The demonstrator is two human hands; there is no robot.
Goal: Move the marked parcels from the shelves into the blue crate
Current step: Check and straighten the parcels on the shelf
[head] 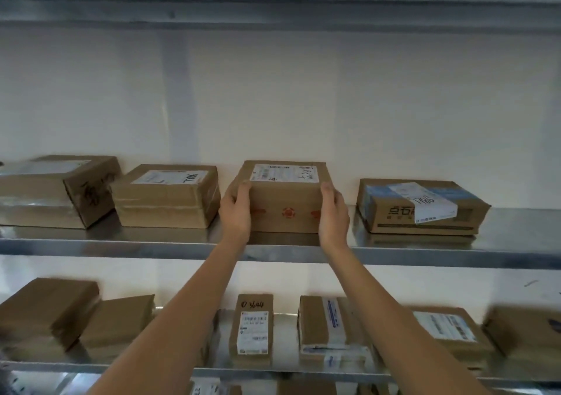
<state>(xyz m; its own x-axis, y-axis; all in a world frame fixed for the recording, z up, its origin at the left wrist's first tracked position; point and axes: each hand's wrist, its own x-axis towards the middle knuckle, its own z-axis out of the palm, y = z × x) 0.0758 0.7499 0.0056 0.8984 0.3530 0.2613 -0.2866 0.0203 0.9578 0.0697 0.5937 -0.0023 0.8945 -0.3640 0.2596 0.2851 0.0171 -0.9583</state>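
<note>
The upper metal shelf (pixel 501 242) runs across the middle of the view and carries four cardboard parcels in a row. The biggest, a taped carton (pixel 57 191), sits at nine o'clock; a flatter box with blue tape (pixel 422 206) sits at three o'clock. Between them, at the centre, stands the marked parcel (pixel 285 197), a plain brown box with a white label and handwriting on its top face, resting flat on the shelf near the back wall. Just at its nine o'clock is another labelled box (pixel 167 195), close but apart from it.

The left hand (pixel 235 209) grips the marked parcel's left side, fingers curled over the top corner. The right hand (pixel 334 212) grips the right side the same way, so the box is clamped between both palms.

It looks stiff and fairly light, its corrugated walls unlikely to give under this side hold; the smooth board could slip, so a hold low on both sides seems wise.

The blue crate is not in view.
</note>
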